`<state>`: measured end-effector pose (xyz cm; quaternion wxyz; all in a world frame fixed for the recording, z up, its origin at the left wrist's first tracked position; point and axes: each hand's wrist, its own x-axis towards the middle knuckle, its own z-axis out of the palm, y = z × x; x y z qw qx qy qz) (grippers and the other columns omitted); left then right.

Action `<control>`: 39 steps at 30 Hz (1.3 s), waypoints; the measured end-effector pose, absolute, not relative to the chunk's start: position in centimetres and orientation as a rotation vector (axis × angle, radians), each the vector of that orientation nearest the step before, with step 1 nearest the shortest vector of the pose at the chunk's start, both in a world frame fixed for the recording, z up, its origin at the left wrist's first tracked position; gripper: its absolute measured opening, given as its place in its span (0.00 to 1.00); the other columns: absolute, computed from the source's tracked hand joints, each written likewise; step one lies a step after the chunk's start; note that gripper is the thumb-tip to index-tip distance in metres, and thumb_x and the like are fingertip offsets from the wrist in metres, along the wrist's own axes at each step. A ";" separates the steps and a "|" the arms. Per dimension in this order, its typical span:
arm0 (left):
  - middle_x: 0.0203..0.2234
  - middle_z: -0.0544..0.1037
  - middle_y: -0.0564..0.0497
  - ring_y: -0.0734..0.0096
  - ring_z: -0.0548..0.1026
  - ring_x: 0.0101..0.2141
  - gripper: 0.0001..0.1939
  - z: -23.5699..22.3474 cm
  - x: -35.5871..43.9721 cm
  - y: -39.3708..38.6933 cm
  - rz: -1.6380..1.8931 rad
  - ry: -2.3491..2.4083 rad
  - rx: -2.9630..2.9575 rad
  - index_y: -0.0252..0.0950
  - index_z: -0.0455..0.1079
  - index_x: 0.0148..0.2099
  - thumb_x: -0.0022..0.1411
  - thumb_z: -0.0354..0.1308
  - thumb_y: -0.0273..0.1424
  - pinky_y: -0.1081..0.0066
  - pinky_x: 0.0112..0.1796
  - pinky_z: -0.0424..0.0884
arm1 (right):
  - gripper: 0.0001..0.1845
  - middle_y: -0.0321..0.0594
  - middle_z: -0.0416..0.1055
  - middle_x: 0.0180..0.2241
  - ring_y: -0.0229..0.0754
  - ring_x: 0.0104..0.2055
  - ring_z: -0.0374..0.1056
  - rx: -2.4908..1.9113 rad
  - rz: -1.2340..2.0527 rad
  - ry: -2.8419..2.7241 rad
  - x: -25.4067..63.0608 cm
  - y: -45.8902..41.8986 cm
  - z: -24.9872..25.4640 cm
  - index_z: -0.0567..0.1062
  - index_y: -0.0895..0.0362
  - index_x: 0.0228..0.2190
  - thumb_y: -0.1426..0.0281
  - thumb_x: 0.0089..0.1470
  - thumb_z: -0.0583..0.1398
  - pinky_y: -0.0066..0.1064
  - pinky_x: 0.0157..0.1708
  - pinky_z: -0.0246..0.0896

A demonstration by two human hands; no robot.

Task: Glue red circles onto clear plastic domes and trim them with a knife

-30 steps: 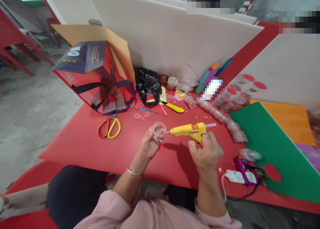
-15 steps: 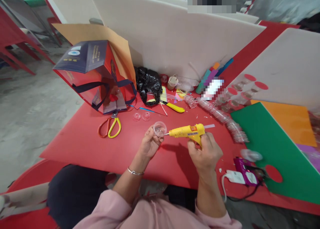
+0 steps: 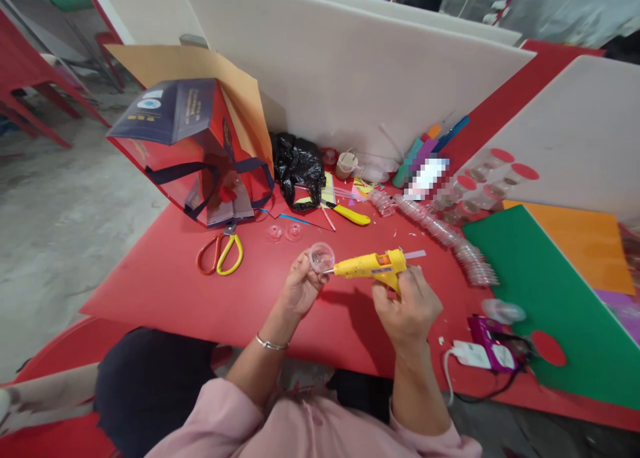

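My left hand pinches a small clear plastic cup by its side, its round rim turned up toward me. In my right hand is a yellow glue gun, fingers wrapped round its handle and a pale glue stick poking out of the back. The metal nozzle points left and meets the cup's near right edge; whether glue is coming out is too small to tell. Two clear plastic pieces lie on the red table just beyond my left hand.
Scissors with red and yellow handles lie left, before a paper bag. Behind are a black plastic bag and a yellow cutter. Rightward are stacked clear cups, a green board and a purple power strip.
The glue gun and my right hand have shifted slightly left, bringing the nozzle further over the cup's edge. My left hand and the cup have barely moved.
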<state>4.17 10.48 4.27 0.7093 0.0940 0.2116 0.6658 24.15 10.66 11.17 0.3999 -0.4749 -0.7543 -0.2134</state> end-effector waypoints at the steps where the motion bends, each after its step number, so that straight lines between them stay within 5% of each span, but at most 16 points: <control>1: 0.38 0.83 0.45 0.73 0.79 0.33 0.25 4.3 4.2 10.5 1.479 0.466 0.212 0.32 0.77 0.50 0.53 0.76 0.38 0.78 0.29 0.73 | 0.09 0.37 0.72 0.29 0.41 0.31 0.68 -1.199 -0.541 -1.909 24.1 10.7 11.2 0.72 0.55 0.35 0.77 0.51 0.63 0.30 0.32 0.62; 39: 0.47 0.79 0.46 0.79 0.74 0.30 0.23 4.9 4.5 10.3 1.452 0.458 0.307 0.33 0.77 0.48 0.54 0.75 0.39 0.79 0.28 0.71 | 0.10 0.38 0.73 0.30 0.41 0.30 0.69 -1.199 -0.526 -1.893 22.8 11.3 11.6 0.73 0.55 0.38 0.76 0.51 0.62 0.30 0.32 0.64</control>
